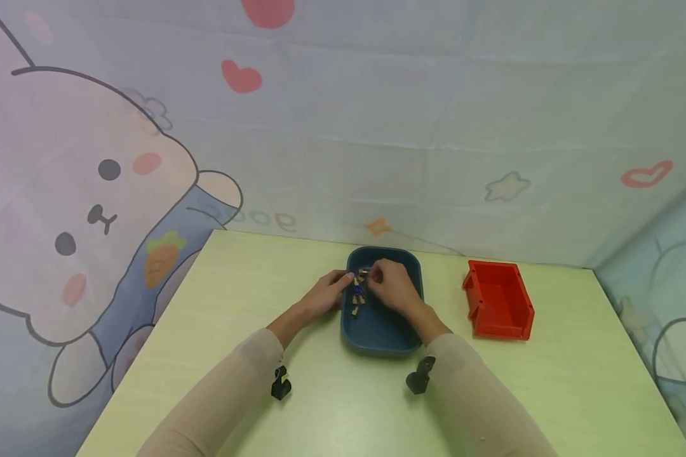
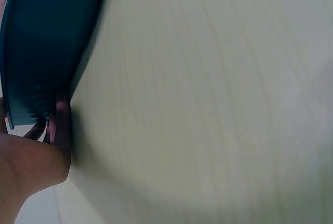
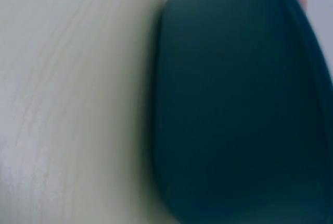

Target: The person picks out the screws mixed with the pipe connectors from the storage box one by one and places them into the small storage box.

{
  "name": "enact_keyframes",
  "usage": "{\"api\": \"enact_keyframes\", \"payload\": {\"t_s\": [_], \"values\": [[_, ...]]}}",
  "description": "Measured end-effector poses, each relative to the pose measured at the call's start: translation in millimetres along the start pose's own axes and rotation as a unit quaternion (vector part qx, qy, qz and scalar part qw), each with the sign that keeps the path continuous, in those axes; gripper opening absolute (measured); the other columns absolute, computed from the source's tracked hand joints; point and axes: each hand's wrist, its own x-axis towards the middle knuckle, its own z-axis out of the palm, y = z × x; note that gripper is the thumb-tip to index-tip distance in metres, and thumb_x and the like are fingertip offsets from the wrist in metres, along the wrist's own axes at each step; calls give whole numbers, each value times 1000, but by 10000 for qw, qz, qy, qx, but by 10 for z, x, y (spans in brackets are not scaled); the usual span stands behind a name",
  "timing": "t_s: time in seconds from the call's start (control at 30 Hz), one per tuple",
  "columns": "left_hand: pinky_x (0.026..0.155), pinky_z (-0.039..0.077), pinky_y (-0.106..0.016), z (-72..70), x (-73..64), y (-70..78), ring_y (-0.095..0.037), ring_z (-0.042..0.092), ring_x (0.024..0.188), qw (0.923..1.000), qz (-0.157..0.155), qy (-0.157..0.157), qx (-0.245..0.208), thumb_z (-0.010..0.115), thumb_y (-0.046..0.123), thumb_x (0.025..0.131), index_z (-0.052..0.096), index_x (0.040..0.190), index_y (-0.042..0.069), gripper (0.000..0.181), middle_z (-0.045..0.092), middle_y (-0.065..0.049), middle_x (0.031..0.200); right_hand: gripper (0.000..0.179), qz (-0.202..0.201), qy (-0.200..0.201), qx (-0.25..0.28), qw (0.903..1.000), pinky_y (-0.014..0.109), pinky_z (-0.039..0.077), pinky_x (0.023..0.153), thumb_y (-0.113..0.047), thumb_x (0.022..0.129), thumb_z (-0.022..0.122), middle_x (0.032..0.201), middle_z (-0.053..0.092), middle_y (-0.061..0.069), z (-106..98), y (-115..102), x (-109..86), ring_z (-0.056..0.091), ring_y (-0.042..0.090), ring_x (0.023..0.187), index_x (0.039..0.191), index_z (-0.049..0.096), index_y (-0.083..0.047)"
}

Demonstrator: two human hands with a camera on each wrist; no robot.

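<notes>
A dark blue, round-cornered plastic tray (image 1: 382, 346) sits on the table, with several small brass-coloured metal pieces (image 1: 355, 310) and a small blue item (image 1: 357, 289) near its left wall. My left hand (image 1: 323, 293) grips the left rim, thumb over the edge and fingers against the outer wall. In the left wrist view the fingers (image 2: 62, 122) press the outside of the tray (image 2: 47, 41). My right hand (image 1: 393, 284) reaches into the tray, fingers curled beside the brass-coloured pieces. Whether its fingertips pinch one is too small to tell. In the right wrist view, the tray wall (image 3: 239, 104) hides most of that hand.
To the right of the tray stands a red open-front plastic bin (image 1: 500, 301). The pale wood-grain table (image 1: 263, 273) ends at a printed cloth backdrop (image 1: 377, 127). Small black devices (image 1: 420, 376) hang at both wrists.
</notes>
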Motion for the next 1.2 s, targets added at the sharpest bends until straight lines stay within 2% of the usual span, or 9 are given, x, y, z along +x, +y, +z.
{"api": "enact_keyframes", "payload": {"t_s": [0.13,0.5,0.83,1.03,1.2], "values": [[107,53,-47,-19,-7,3,-37,44,148,10000,-23,20,55,46,43,115,42,159,2,60,45,-19,161,4,0,98,97,9999,38,59,78,-7,97,73,90,72,7,-68,-56,27,68,20,83,94,72,-4],[111,49,-51,-40,-20,0,-37,42,149,9999,-19,9,148,48,46,114,43,159,3,62,45,-18,160,5,40,-168,333,9993,39,59,82,-10,99,74,94,74,5,-347,-171,19,70,20,87,100,76,-6],[114,45,-53,-63,-2,-33,-37,41,150,9998,10,103,183,50,48,112,45,158,4,63,48,-18,159,6,5,-73,454,9989,39,58,80,-12,99,76,92,73,4,-482,-125,-55,68,18,84,100,76,-6],[118,40,-54,-59,-12,-46,-38,39,152,9993,-7,146,357,49,47,113,46,158,5,61,47,-17,160,4,20,-124,408,9991,38,58,79,-12,99,76,92,73,3,-548,-63,-116,66,17,83,100,76,-8],[117,42,-53,-45,-11,-28,-38,39,152,9995,9,163,274,49,47,113,45,158,4,63,46,-18,160,4,6,-87,437,9990,37,58,78,-10,98,75,91,73,3,-629,-41,-142,66,18,82,100,76,-6]]}}
